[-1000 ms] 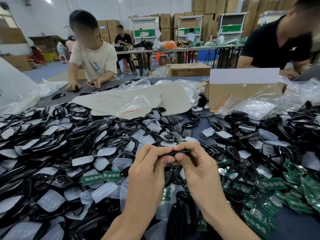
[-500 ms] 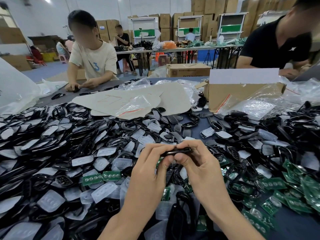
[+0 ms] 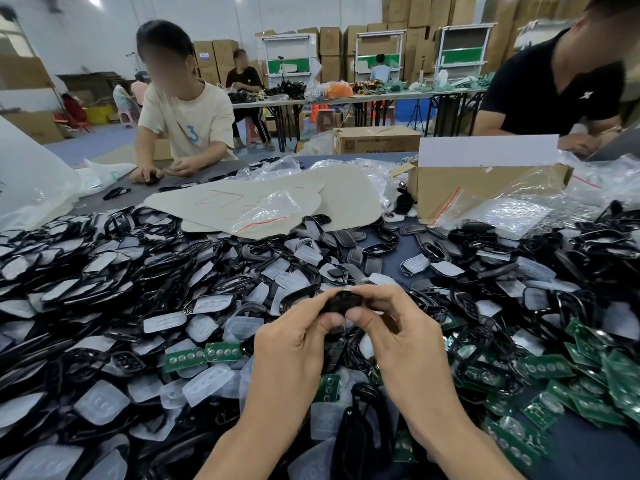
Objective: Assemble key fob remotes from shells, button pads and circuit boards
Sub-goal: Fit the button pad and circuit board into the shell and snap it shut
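My left hand (image 3: 294, 344) and my right hand (image 3: 398, 337) meet above the middle of the table and together pinch a black key fob (image 3: 341, 302) between thumbs and fingers. Fingers cover most of the fob, so its inside is hidden. Under and around the hands lies a deep pile of black shells (image 3: 114, 296), translucent white button pads (image 3: 207, 382) and green circuit boards (image 3: 202, 355). More circuit boards (image 3: 588, 382) are heaped at the right.
An open cardboard box (image 3: 485, 188) with clear plastic bags stands at the back right. Flat beige sheets (image 3: 263, 199) lie at the back middle. One person (image 3: 187, 112) works across the table, another in a black shirt (image 3: 554, 88) at the far right.
The fob has turned in my fingers from edge-on to showing a broader, rounder face, and my hands have closed tighter around it. Their place over the pile is the same.
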The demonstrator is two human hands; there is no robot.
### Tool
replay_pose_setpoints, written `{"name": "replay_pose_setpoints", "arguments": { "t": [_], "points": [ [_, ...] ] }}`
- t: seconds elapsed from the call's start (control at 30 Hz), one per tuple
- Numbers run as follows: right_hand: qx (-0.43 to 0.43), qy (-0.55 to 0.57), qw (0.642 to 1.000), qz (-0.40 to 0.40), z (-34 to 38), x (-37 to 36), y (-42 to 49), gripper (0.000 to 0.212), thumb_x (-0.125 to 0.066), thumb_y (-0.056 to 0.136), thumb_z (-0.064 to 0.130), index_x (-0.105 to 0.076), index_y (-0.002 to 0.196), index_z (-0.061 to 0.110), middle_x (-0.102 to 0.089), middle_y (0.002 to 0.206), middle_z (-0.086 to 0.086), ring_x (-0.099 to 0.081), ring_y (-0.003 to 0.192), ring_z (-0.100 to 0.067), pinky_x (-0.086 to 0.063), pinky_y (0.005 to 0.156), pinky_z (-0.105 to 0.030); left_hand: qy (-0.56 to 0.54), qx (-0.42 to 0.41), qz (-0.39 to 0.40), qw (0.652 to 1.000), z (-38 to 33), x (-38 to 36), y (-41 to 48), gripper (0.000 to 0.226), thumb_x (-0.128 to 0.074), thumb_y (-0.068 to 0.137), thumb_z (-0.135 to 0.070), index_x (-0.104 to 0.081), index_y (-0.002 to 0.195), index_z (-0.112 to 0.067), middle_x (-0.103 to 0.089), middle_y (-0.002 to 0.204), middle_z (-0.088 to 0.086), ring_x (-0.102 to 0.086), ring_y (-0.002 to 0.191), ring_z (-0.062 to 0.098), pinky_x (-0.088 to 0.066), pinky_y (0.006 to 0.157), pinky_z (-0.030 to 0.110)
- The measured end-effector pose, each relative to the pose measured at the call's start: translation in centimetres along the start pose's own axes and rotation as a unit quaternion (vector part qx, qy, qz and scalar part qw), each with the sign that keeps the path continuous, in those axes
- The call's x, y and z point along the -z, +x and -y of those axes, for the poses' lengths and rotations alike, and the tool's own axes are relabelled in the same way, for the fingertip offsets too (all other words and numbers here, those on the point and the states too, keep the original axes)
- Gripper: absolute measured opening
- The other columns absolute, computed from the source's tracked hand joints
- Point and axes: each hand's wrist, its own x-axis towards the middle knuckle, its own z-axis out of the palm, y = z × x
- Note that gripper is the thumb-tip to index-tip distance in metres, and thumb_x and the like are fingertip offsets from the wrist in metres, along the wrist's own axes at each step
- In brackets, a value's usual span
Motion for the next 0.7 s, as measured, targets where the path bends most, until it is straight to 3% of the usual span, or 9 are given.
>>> {"name": "replay_pose_setpoints", "arguments": {
  "t": [0.07,0.17,0.27,0.33,0.53,0.63,0.7],
  "points": [
    [-0.011,0.011,1.000,-0.012,-0.02,-0.10,0.00,0.022,-0.073,0.090,0.023,-0.069,0.100,0.042,-0.073,0.098,0.019,-0.068,0.098,-0.004,-0.053,0.083,-0.021,-0.047,0.052,0.004,0.998,0.02,-0.06,-0.07,0.044,-0.065,0.090,0.005,-0.072,0.107,-0.035,-0.061,0.061,-0.028,-0.049,0.048,-0.010,-0.032,0.052,-0.002],
    [-0.020,0.031,0.999,-0.025,0.12,-0.04,-0.05,0.022,-0.074,0.089,0.020,-0.071,0.094,0.041,-0.075,0.094,0.014,-0.070,0.091,-0.008,-0.054,0.080,-0.024,-0.126,0.119,0.030,0.984,0.02,-0.14,0.04,0.044,-0.064,0.093,-0.003,-0.075,0.099,-0.046,-0.071,0.071,-0.017,-0.056,0.059,-0.002,-0.043,0.059,0.009],
    [-0.038,0.075,0.996,-0.020,0.40,0.10,0.16,0.017,-0.073,0.090,0.020,-0.074,0.090,0.037,-0.075,0.083,0.008,-0.068,0.071,-0.010,-0.054,0.066,-0.023,-0.157,0.134,0.070,0.976,-0.15,-0.04,0.27,0.024,-0.056,0.096,-0.022,-0.074,0.106,-0.035,-0.074,0.084,-0.010,-0.066,0.079,0.002,-0.051,0.075,0.016],
    [-0.056,0.133,0.990,0.002,0.60,0.03,0.31,0.023,-0.072,0.089,0.010,-0.076,0.086,0.032,-0.074,0.077,0.004,-0.066,0.066,-0.008,-0.052,0.064,-0.017,-0.161,0.135,0.085,0.974,-0.08,0.02,0.31,0.030,-0.048,0.097,-0.031,-0.071,0.115,-0.025,-0.075,0.095,-0.008,-0.069,0.091,0.007,-0.051,0.082,0.018],
    [-0.074,0.156,0.985,0.029,0.66,-0.24,0.43,0.027,-0.072,0.088,0.006,-0.074,0.084,0.033,-0.074,0.080,0.004,-0.067,0.070,-0.005,-0.053,0.066,-0.015,-0.167,0.160,0.089,0.969,-0.01,-0.60,-0.47,0.041,-0.039,0.102,-0.038,-0.056,0.138,-0.029,-0.070,0.112,-0.019,-0.066,0.102,0.001,-0.049,0.082,0.012],
    [-0.068,0.153,0.985,0.032,0.66,-0.18,0.51,0.027,-0.074,0.088,0.007,-0.074,0.084,0.034,-0.074,0.084,0.006,-0.068,0.076,-0.003,-0.053,0.067,-0.014,-0.187,0.156,0.096,0.965,-0.11,-0.58,-0.53,0.036,-0.039,0.107,-0.033,-0.056,0.138,-0.035,-0.068,0.119,-0.023,-0.063,0.111,-0.002,-0.048,0.088,0.010],
    [-0.057,0.140,0.988,0.041,0.67,-0.20,0.44,0.025,-0.074,0.088,0.006,-0.073,0.083,0.031,-0.073,0.082,0.007,-0.067,0.076,-0.002,-0.052,0.067,-0.014,-0.191,0.149,0.114,0.963,-0.23,-0.54,-0.56,0.039,-0.040,0.102,-0.041,-0.055,0.138,-0.037,-0.068,0.119,-0.024,-0.062,0.113,-0.003,-0.047,0.089,0.009]
  ]
}}
